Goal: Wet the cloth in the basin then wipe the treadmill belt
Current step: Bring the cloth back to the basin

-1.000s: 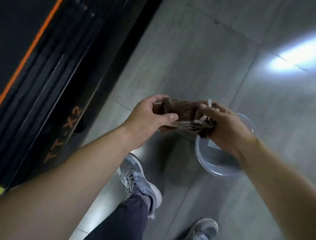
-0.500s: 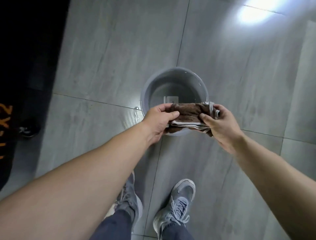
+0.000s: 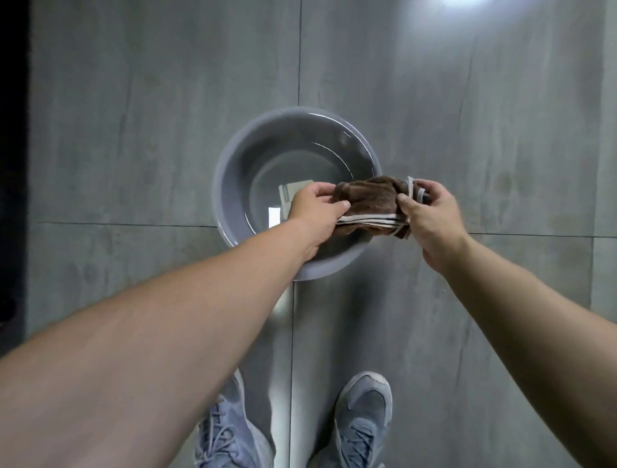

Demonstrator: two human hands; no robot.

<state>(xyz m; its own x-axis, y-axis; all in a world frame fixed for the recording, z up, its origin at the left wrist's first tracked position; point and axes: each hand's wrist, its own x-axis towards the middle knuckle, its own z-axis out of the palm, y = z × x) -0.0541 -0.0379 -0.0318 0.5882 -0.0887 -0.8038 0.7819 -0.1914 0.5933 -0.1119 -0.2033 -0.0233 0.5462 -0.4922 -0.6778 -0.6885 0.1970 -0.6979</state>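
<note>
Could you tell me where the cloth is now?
Head view: the brown cloth is gripped between left hand and right hand, over the right rim of the grey basin.

Grey tiled floor point(image 3: 150, 117), 2 grey-blue laced sneakers point(image 3: 364, 417), light glare point(image 3: 467, 3) above.

The floor point(image 3: 150, 117) is laid in large grey tiles with faint, streaky stone-like markings and a dull sheen. A thin vertical joint point(image 3: 299, 50) runs down from the top edge, and a horizontal joint point(image 3: 117, 223) crosses the left side; a second vertical joint point(image 3: 603, 100) shows near the right edge. A bright white glare point(image 3: 464, 2) from overhead lighting sits on the tiles at the top edge. A black band point(image 3: 13, 167) runs along the left edge, too dark to make out.
</note>
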